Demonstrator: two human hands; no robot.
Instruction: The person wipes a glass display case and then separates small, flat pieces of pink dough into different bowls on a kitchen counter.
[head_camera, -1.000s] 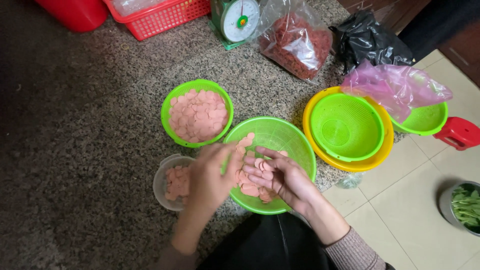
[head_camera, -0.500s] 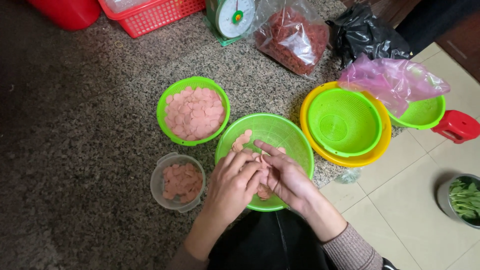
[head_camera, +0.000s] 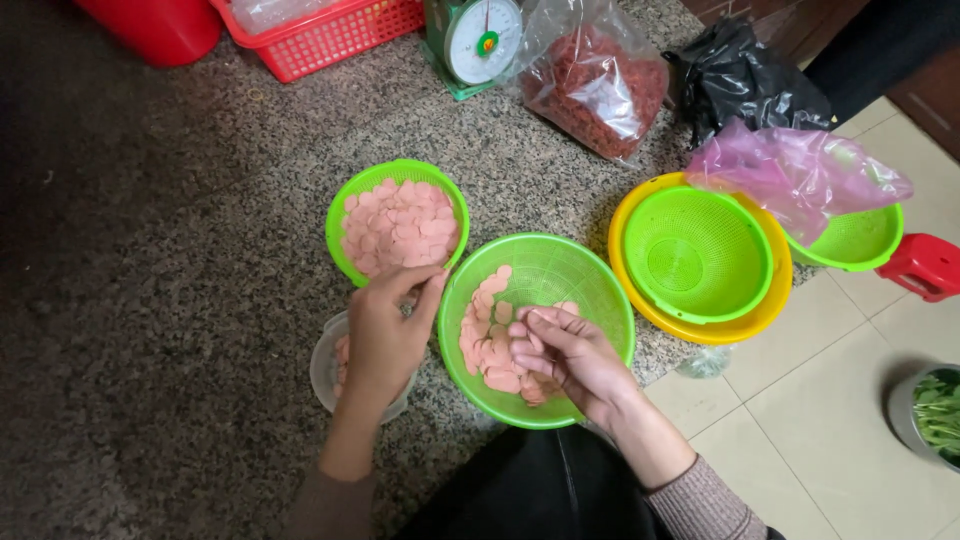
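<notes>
Granite counter (head_camera: 150, 300), tile floor (head_camera: 800, 450), hands (head_camera: 470, 345)

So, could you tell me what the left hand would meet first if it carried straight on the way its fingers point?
The left hand points up and slightly right, so it would probably first meet the small green bowl of pink slices; its height above the rim is unclear.

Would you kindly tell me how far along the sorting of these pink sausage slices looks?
Done: the small green plastic basket holds a full layer of pink round slices. In hand: the left hand hovers over the clear round plastic tub, partly filled; the right hand works slices inside the large green plastic colander. Left: a pile of slices remains in that colander.
</notes>
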